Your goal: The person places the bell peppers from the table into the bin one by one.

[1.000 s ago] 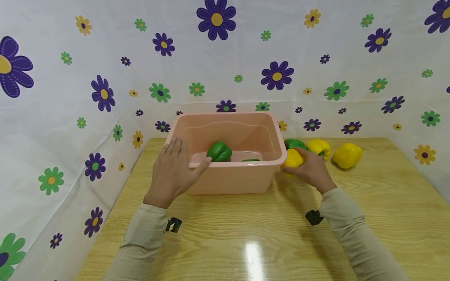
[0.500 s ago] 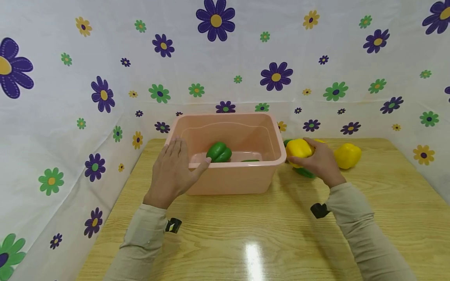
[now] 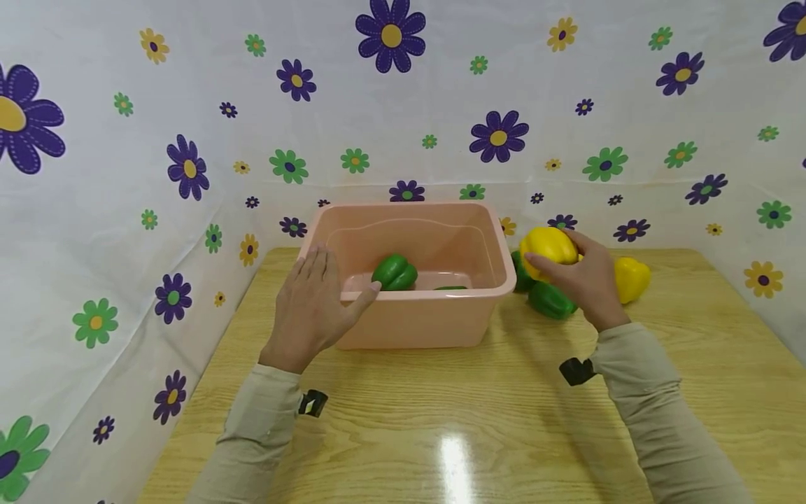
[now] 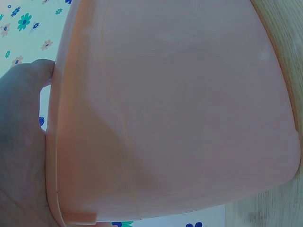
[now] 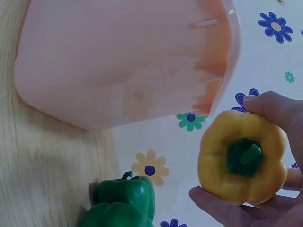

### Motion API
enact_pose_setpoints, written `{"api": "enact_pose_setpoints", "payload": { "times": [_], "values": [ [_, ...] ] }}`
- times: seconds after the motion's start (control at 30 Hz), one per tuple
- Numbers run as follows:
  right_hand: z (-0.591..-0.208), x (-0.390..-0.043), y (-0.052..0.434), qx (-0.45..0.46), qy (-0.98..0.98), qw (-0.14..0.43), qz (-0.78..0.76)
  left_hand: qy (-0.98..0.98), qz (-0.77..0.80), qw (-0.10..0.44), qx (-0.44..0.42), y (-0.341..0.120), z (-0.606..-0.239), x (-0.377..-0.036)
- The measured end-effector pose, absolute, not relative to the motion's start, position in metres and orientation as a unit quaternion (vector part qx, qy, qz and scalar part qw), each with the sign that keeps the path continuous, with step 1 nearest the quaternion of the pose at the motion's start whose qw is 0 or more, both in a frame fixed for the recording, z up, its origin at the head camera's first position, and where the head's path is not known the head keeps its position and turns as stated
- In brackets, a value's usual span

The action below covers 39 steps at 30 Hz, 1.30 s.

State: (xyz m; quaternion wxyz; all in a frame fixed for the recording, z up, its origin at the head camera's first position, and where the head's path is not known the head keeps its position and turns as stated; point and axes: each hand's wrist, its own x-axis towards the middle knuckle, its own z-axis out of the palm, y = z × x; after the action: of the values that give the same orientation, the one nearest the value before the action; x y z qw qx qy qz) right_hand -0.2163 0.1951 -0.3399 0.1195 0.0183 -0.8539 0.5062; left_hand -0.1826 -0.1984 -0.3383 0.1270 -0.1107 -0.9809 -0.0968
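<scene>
Lifted higher than half a second ago, the yellow pepper (image 3: 548,245) now rides above the worktop (image 3: 478,413), just right of the pink tub (image 3: 415,322) and near its rim; the right hand (image 3: 582,280) grips it from behind with curled fingers, stem turned toward the wrist camera; two green peppers (image 3: 549,297) lie uncovered below; the left hand (image 3: 308,308) rests flat-fingered on the tub's near left corner, thumb over the rim, unmoved, seemingly steadying it; another green pepper (image 3: 393,271) sits inside; a second yellow pepper (image 3: 632,278) lies beyond.
</scene>
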Motion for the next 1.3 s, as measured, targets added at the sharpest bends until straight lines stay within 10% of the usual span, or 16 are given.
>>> {"api": "enact_pose_setpoints", "payload": {
  "times": [1.3],
  "values": [
    [-0.311,-0.225,0.159,0.050,-0.728,0.168,0.663,-0.983,-0.087,0.121,-0.107,-0.198,-0.338,-0.183]
  ]
}}
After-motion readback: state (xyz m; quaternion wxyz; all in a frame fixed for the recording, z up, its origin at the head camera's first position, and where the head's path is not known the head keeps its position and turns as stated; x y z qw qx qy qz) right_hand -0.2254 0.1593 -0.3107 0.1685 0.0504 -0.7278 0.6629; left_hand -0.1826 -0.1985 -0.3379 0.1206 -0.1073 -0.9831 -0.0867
